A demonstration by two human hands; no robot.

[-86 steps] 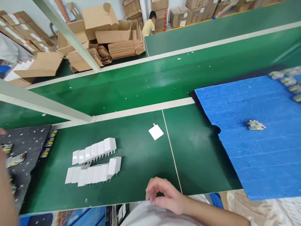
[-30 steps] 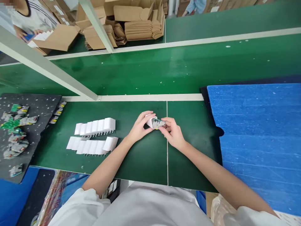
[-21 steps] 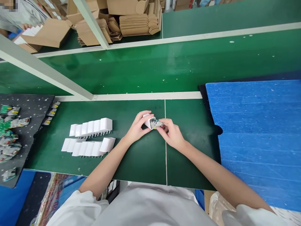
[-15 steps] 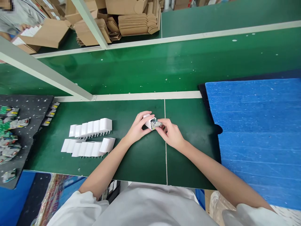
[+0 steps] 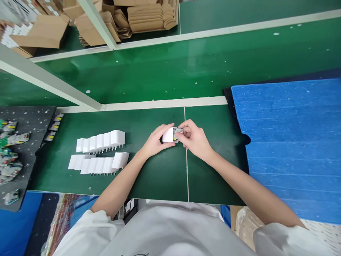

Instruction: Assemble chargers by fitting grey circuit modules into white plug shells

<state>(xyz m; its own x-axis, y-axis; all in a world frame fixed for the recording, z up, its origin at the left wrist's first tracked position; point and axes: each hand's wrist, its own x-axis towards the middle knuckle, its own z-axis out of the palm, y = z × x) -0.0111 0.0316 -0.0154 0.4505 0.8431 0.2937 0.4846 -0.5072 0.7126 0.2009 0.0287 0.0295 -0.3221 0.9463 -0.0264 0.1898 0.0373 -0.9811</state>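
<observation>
My left hand (image 5: 157,141) grips a white plastic charger housing (image 5: 168,135) between thumb and fingers, its open end turned to the right. At that opening, my right hand (image 5: 195,139) pinches a small circuit board assembly (image 5: 178,132), which sits partly inside the housing. My fingertips cover part of the board. To the left, two rows of white charger housings with metal pins stand on the green bench: a back row (image 5: 100,141) and a front row (image 5: 98,164).
A dark tray (image 5: 32,122) with several circuit boards (image 5: 10,167) lies at the left. A blue mat (image 5: 287,142) covers the right side. A slanted white post (image 5: 50,80) crosses the upper left. Flat cardboard pieces (image 5: 145,19) are stacked beyond the green partition (image 5: 160,67).
The housing has turned so its white side shows more and its opening faces right. My right hand has shifted slightly up and right, still pinching the board. The view has shifted slightly.
</observation>
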